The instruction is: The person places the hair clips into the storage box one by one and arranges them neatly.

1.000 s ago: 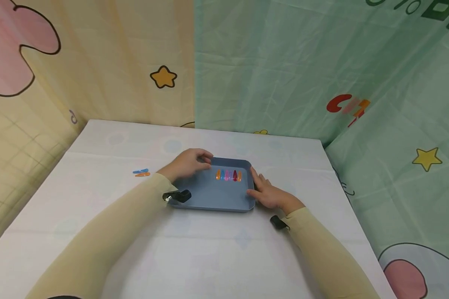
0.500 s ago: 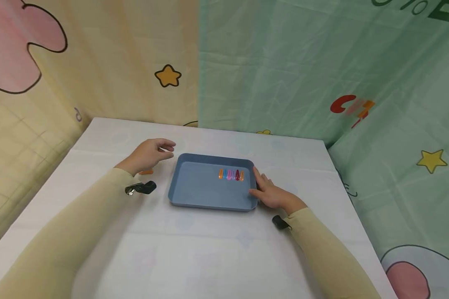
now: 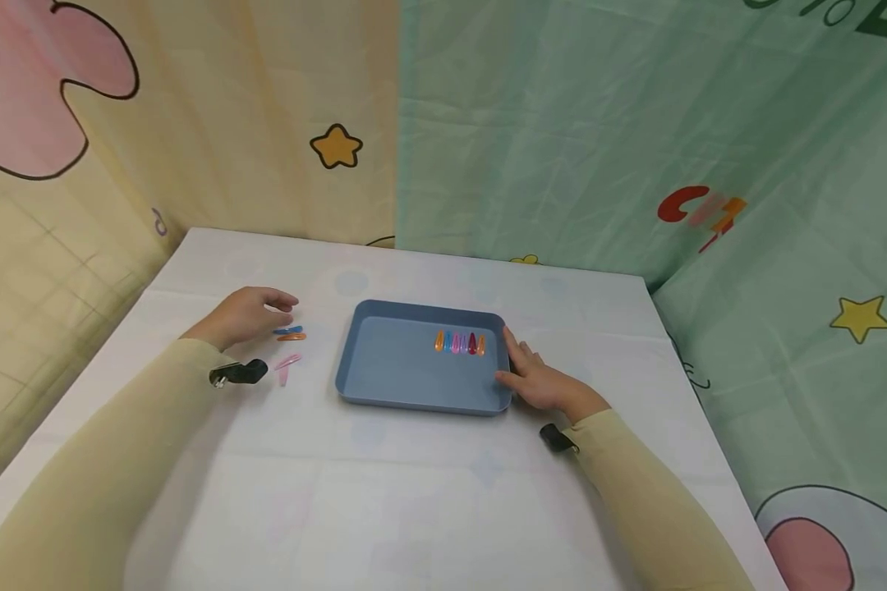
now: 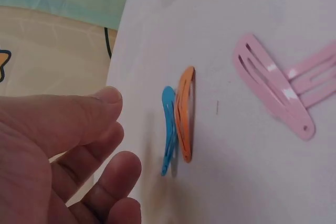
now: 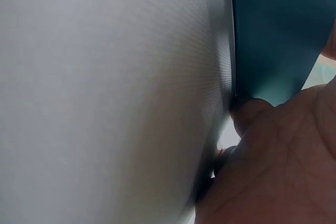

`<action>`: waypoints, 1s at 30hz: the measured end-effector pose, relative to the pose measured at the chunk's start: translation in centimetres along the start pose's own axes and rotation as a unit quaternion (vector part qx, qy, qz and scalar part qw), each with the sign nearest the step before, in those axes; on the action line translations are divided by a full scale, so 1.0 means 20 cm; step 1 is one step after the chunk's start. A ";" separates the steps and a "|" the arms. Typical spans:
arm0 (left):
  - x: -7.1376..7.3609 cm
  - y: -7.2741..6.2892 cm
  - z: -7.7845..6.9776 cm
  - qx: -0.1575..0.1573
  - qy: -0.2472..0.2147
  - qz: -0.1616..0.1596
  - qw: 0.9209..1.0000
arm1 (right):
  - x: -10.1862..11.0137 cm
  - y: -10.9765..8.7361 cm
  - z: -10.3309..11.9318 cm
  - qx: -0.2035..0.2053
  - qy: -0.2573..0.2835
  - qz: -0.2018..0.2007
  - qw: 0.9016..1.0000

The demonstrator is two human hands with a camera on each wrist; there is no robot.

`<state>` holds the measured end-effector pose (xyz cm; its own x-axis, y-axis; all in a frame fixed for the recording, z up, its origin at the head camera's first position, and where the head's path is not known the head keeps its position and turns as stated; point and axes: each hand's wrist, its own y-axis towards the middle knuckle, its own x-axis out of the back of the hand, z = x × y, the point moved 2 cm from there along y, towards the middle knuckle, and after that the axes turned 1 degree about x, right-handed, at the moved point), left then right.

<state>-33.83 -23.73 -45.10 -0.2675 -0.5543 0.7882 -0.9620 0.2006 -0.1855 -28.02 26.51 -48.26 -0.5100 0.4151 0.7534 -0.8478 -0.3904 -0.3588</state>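
My left hand hovers just left of a blue snap hair clip and an orange snap hair clip. In the left wrist view, its fingers are loosely bent and hold nothing; the blue clip and orange clip lie side by side, apart from the hand. At the right edge of a blue-grey tray, my right hand holds the rim, thumb over it and fingers along the outside. Several coloured hair clips stand in a neat row inside the tray.
Two pink hair clips lie crossed on the white cloth, nearer to me than the blue and orange ones. The white-covered table ends at patterned curtains behind and to both sides.
My left hand has moved left from over the tray to beside the loose blue and orange clips, uncovering the pink pair. The right hand has stayed at the tray's edge.
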 end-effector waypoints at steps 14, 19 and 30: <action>-0.06 -0.02 0.06 0.006 -0.012 0.027 1.000 | 0.00 0.00 0.00 -0.008 -0.003 -0.003 1.000; -0.07 -0.01 0.07 0.000 -0.004 0.027 1.000 | 0.00 0.00 0.00 -0.010 -0.005 -0.003 1.000; -0.08 0.00 0.08 0.004 -0.001 0.024 1.000 | 0.00 -0.01 0.00 -0.014 0.001 -0.004 1.000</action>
<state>-33.50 -24.08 -47.21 -0.3131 -0.5460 0.7771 -0.9485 0.2210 -0.2269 -27.88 26.50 -48.14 -0.5040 0.4201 0.7546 -0.8554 -0.3634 -0.3690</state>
